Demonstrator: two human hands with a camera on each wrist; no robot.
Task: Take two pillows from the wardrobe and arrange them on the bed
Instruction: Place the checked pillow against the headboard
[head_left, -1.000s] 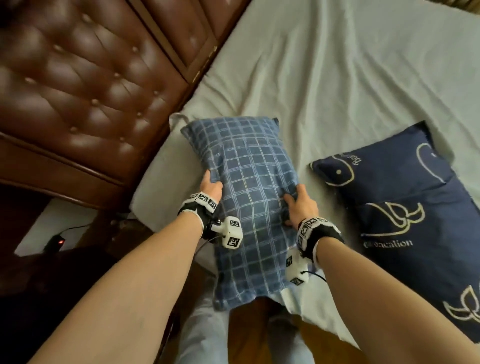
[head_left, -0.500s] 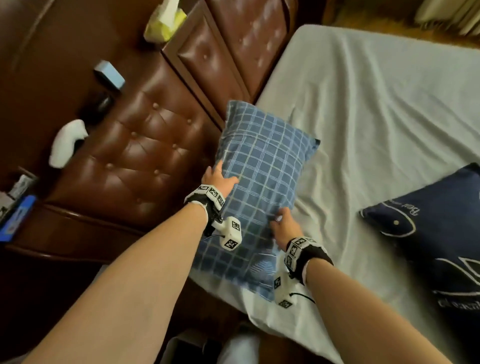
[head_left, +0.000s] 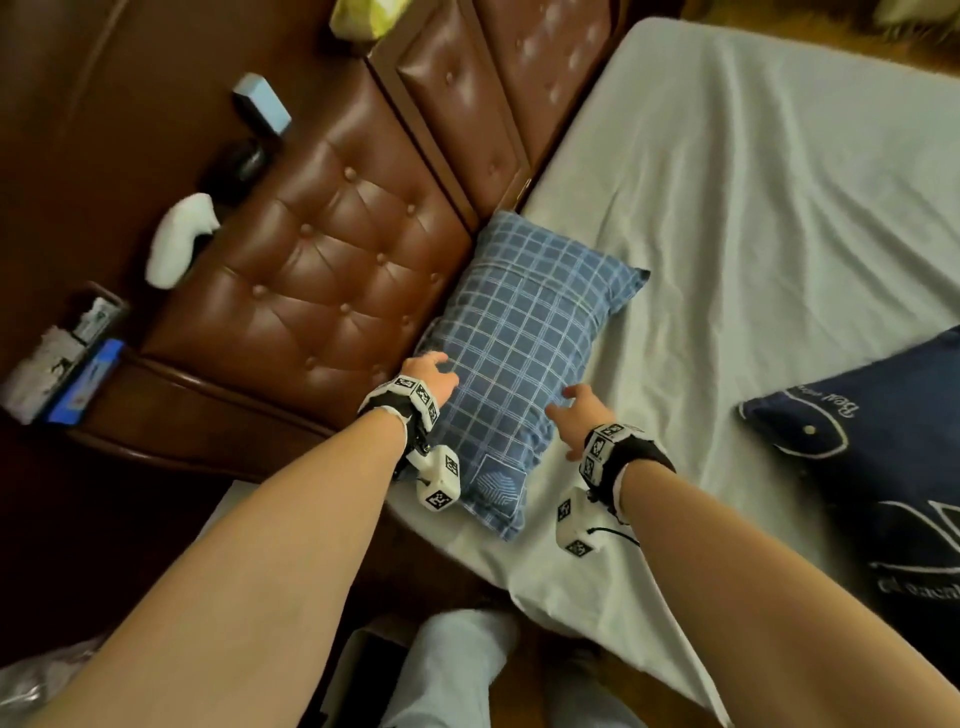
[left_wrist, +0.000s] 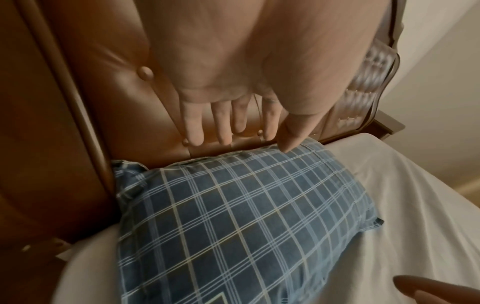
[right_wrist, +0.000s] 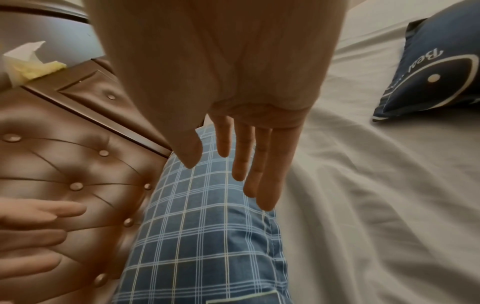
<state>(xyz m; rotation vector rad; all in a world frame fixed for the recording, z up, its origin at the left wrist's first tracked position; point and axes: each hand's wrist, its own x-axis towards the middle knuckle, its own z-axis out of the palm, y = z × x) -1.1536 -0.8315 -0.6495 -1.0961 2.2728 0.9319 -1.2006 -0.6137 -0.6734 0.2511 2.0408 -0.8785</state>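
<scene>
A blue checked pillow (head_left: 524, 353) lies on the grey bed sheet (head_left: 753, 218), its long side against the brown padded headboard (head_left: 322, 270). My left hand (head_left: 434, 376) hovers over the pillow's headboard side with straight spread fingers (left_wrist: 221, 123), holding nothing. Over the pillow's bed side my right hand (head_left: 579, 415) is also off it, fingers (right_wrist: 246, 164) straight. The pillow (left_wrist: 233, 216) fills the left wrist view and runs down the middle of the right wrist view (right_wrist: 202, 236). A dark navy pillow (head_left: 883, 467) with white fish drawings lies flat at the right (right_wrist: 428, 67).
A bedside cabinet (head_left: 62, 156) behind the headboard carries a small blue-grey box (head_left: 262, 104), a white object (head_left: 179, 239), a dark round object (head_left: 239, 166) and a yellow tissue pack (head_left: 358, 18). My legs (head_left: 457, 670) stand at the bed's near corner. Bare sheet stretches beyond the pillows.
Both hands pushed the checked pillow up against the headboard, then let go and drew back with fingers straight. The view swung left, so the navy pillow sits nearer the right edge.
</scene>
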